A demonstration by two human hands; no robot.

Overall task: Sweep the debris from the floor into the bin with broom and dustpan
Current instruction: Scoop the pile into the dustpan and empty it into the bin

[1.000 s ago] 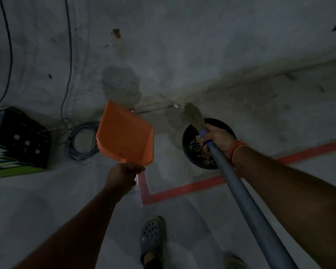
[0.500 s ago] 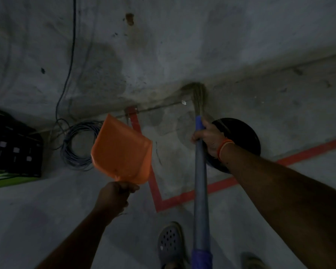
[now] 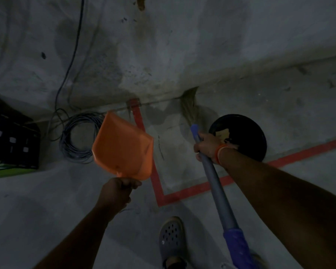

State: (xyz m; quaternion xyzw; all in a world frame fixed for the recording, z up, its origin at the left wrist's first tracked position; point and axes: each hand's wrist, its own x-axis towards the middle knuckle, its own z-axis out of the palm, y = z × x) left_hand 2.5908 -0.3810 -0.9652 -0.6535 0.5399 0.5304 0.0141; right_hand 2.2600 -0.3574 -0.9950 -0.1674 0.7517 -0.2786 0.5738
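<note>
Orange plastic dustpan (image 3: 124,146), held off the floor (image 3: 182,152) by its handle, pan tilted away toward the wall, left of the red floor line. Broom (image 3: 209,166) with grey shaft and blue-violet grip sleeves, slanted forward, straw bristles (image 3: 190,107) pressed into the wall-floor corner. Round black bin (image 3: 246,136) standing on the floor just right of the broom, pale scraps inside, near rim hidden behind a wrist. Loose debris too dim to make out.

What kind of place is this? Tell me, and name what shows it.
Probably a bare utility or storage area: stained concrete floor and wall, red floor-marking tape, a coiled cable with wires up the wall, and a black crate.
</note>
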